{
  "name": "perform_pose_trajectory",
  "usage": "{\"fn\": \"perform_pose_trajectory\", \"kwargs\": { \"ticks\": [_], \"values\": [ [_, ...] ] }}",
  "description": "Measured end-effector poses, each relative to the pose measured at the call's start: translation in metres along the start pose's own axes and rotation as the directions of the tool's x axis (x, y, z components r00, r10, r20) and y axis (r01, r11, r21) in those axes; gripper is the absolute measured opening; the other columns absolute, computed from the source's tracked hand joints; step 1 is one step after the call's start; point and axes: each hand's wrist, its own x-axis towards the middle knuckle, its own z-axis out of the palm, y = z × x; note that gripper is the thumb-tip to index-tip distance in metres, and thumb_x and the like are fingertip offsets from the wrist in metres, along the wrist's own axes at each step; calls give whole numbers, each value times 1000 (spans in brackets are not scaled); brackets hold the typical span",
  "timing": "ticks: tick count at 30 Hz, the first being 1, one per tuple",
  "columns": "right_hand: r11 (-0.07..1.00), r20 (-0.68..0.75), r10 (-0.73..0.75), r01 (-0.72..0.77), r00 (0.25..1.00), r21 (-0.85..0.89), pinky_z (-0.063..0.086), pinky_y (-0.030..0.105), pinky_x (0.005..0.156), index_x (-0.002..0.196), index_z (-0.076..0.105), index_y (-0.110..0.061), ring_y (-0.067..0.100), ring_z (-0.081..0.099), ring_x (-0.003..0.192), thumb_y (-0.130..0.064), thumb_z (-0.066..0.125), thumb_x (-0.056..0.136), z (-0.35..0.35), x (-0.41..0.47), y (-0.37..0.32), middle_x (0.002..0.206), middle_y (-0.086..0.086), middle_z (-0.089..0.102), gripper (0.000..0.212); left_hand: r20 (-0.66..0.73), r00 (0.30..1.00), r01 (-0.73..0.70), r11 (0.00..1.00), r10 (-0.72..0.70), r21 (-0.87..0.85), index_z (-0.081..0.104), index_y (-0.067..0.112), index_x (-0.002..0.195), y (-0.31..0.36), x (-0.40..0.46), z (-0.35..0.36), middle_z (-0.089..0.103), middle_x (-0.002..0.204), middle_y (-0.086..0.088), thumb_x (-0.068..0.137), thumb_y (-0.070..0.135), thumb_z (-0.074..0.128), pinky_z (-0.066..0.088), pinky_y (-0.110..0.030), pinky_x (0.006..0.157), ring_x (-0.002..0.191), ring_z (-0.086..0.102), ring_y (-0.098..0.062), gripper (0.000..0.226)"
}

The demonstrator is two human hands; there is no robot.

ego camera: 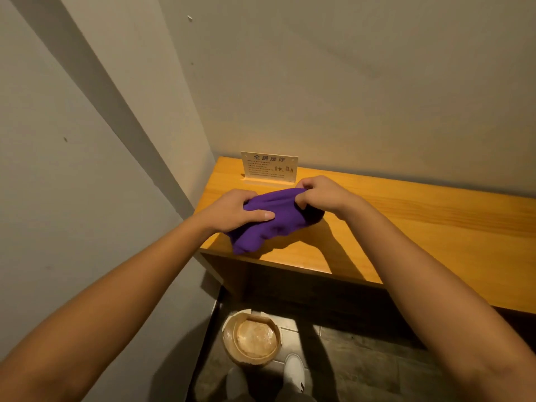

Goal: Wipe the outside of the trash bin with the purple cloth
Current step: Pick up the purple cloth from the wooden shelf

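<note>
The purple cloth (275, 220) lies bunched on the left end of a wooden counter (420, 227). My left hand (235, 210) grips its left side, thumb laid across the fabric. My right hand (322, 192) pinches the cloth's upper right edge with bent fingers. Below the counter, on the dark floor, stands a small round tan trash bin (251, 338), seen from above, with its inside showing. Neither hand is near the bin.
A small printed sign (269, 169) in a wooden stand sits against the back wall on the counter. Grey walls close in on the left and behind. My white shoes (293, 369) are on the floor right beside the bin.
</note>
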Motion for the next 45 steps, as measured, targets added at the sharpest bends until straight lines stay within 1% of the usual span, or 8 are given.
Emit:
{"fn": "perform_pose_trajectory", "kwargs": {
  "ticks": [5,9,12,18,23,29,34,45],
  "values": [
    [980,-30,-80,84,996,178,55,21,61,114,64,-30,17,61,102,-20,71,87,-4,-26,-4,115,-4,61,30,-62,998,-3,912,-25,-411,70,12,113,31,-45,6,76,107,-5,84,40,78,59,-31,81,101,72,-20,41],
    [904,-353,-245,345,903,254,58,30,94,128,65,-22,10,65,113,-15,68,93,15,-57,-2,123,-4,69,36,-127,992,-76,807,1,-585,69,11,120,47,-72,24,75,115,-6,86,25,74,55,-34,91,111,69,-24,37],
    [778,-370,-358,493,857,389,55,17,86,119,70,-26,-1,66,110,-30,66,93,33,-97,-1,121,-8,73,27,-179,983,-132,818,36,-560,69,19,121,58,-91,35,75,116,1,87,24,74,54,-36,97,114,67,-21,35],
    [798,-229,-408,467,884,380,54,16,91,140,53,-41,2,55,128,-66,71,77,65,-156,-1,143,-16,56,71,-214,972,-200,806,94,-558,68,24,122,71,-135,39,75,116,4,88,25,72,51,-46,104,116,66,-20,34],
    [790,-275,-429,505,861,347,55,19,86,142,49,-35,1,63,116,-42,89,74,111,-196,-7,135,-11,61,79,-251,963,-233,753,93,-616,70,18,120,63,-183,44,74,118,-6,85,19,74,50,-48,104,118,65,-26,35],
    [784,-424,-322,489,847,382,56,24,80,135,55,-26,16,65,113,-32,83,70,159,-242,-9,128,-1,65,72,-456,882,-223,955,114,-193,60,18,129,42,-245,53,66,124,3,83,38,80,55,-40,96,114,62,-12,54],
    [780,-239,-331,407,913,475,56,36,91,128,66,-31,20,70,111,-23,82,74,176,-281,-7,119,-3,75,56,-169,978,-181,889,119,-421,38,32,151,38,-276,55,57,130,13,79,54,74,55,-16,78,109,64,-4,84],
    [848,-263,-208,308,942,431,60,43,94,124,63,-33,22,69,112,-40,93,64,190,-325,29,125,-2,69,67,-192,964,-214,965,184,-150,72,12,97,48,-303,95,74,89,-8,86,57,69,57,-43,73,82,71,-23,46]
  ]
}}
